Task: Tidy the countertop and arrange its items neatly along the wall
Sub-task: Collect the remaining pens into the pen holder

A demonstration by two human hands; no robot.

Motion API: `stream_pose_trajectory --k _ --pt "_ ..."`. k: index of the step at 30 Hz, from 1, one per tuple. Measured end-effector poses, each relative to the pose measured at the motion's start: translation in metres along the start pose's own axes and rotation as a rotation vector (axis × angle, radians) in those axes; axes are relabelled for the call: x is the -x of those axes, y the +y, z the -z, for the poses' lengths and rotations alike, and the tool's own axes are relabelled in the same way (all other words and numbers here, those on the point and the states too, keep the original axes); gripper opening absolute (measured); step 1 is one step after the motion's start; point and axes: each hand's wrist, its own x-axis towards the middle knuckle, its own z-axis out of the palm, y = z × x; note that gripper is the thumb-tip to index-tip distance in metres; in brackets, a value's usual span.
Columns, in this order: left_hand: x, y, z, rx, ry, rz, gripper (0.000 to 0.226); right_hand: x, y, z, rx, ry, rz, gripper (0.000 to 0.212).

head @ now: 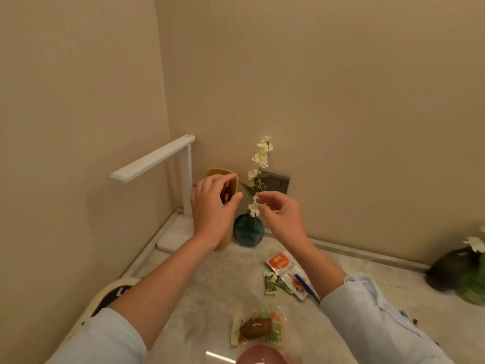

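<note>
A tall tan holder [219, 171] is gripped at its rim by the left hand [214, 206], the fingers curled over the top edge and the thumb set against its side. It stands on the countertop [210, 279] close to the back wall [341, 127], between the post of a white lamp [154, 160] and a round teal vase [248, 232]. This grip near the top is judged to serve for steadying or nudging the holder into line with its neighbours.

Something red [225, 194] is seen inside the holder, but what it is cannot be made out behind the fingers. The vase holds a single stem of white flowers [261, 158], which leans toward the wall in front of a dark socket plate [277, 182].

The right hand [283, 219] is raised just beside the lower blossoms, the fingers loosely curled and the forefinger and thumb brought near each other. Whether a blossom is pinched between them cannot be told. It is probably placed there to straighten the stem.

Nearer the front edge, well apart from the wall, lie an orange-and-white packet [284, 271] with a blue pen [305, 285] across it, small green sachets [271, 283] touching the packet, and a clear-wrapped snack [259, 328]. These are judged not yet arranged.
</note>
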Motion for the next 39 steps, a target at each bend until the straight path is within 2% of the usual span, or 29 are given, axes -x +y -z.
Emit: stream_pose_trajectory --k 7,13,18,20,22,26,30,34,37,39 --pt "0.063 0.045 -0.059 0.261 -0.243 0.057 0.033 0.045 0.045 0.072 0.039 -0.001 -0.167 0.026" --pt "0.121 0.058 -0.115 0.296 -0.468 0.334 0.029 0.085 0.104 0.115 0.267 -0.092 -0.352 0.022" --pt "0.162 0.047 -0.144 0.265 -0.545 0.483 0.018 0.118 0.138 0.119 0.551 -0.315 -0.436 0.031" --pt "0.171 0.043 -0.152 0.235 -0.555 0.519 0.018 0.126 0.145 0.116 0.605 -0.324 -0.428 0.034" --pt "0.177 0.043 -0.156 0.215 -0.551 0.542 0.02 0.128 0.148 0.115 0.638 -0.314 -0.389 0.029" --pt "0.186 0.046 -0.165 0.189 -0.518 0.583 0.02 0.129 0.153 0.121 0.544 -0.276 -0.373 0.027" --pt "0.186 0.066 -0.179 0.275 -0.571 0.66 0.02 0.135 0.153 0.136 0.353 -0.23 -0.376 0.025" --pt "0.186 0.092 -0.194 0.251 -0.606 0.565 0.015 0.14 0.153 0.161 0.233 -0.223 -0.384 0.028" --pt "0.189 0.102 -0.203 0.259 -0.637 0.553 0.015 0.141 0.152 0.186 0.25 -0.325 -0.403 0.036" --pt "0.192 0.106 -0.207 0.288 -0.627 0.596 0.015 0.143 0.151 0.199 0.402 -0.441 -0.41 0.039"
